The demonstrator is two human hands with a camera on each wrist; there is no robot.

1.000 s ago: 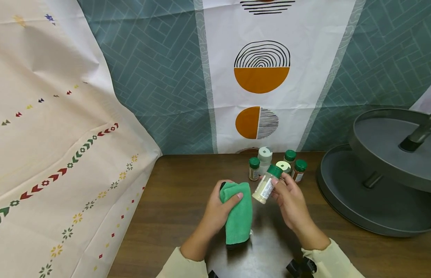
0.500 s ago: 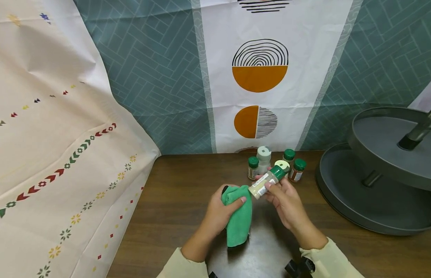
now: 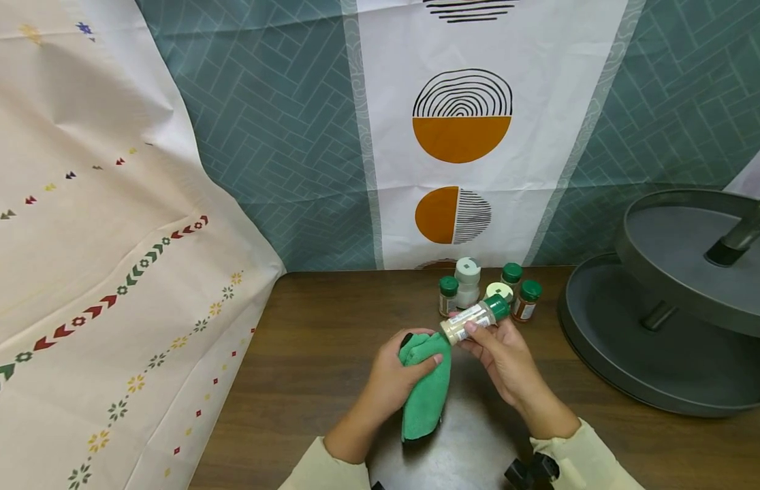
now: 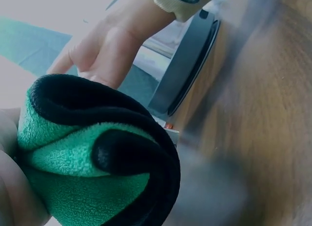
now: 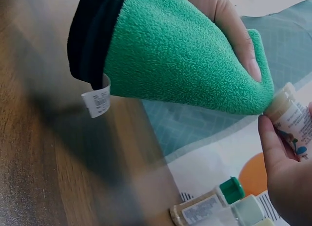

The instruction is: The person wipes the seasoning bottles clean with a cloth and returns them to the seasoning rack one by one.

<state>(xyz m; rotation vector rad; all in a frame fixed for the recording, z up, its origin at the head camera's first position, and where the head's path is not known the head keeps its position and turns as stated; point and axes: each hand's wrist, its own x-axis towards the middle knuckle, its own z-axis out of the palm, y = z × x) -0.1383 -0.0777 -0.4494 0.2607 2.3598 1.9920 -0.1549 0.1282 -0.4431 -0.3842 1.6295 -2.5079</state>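
Observation:
In the head view my left hand [image 3: 389, 374] grips a folded green cloth [image 3: 426, 395] with dark edging, thumb across its front. A white tag [image 5: 99, 101] hangs from the cloth in the right wrist view. My right hand [image 3: 509, 364] holds a clear spice jar [image 3: 472, 322] with a green cap, tilted so the cap points up and right. The jar's base meets the top of the cloth, as the right wrist view also shows. Pale contents and a printed label [image 5: 297, 126] are visible on the jar. Most of the left hand's fingers are hidden behind the cloth.
Behind the hands stand several jars, among them a green-capped jar [image 3: 448, 295], a white-capped jar [image 3: 468, 282] and a red-brown spice jar [image 3: 527, 300]. At the right is a dark two-tier tray [image 3: 585, 340] on the wooden table [image 3: 306, 340]. Patterned cloth [image 3: 282, 136] hangs behind.
The spice jar has turned from steeply slanted toward level, its cap shifting right and its base up against the cloth. My left hand and the cloth have moved slightly right.

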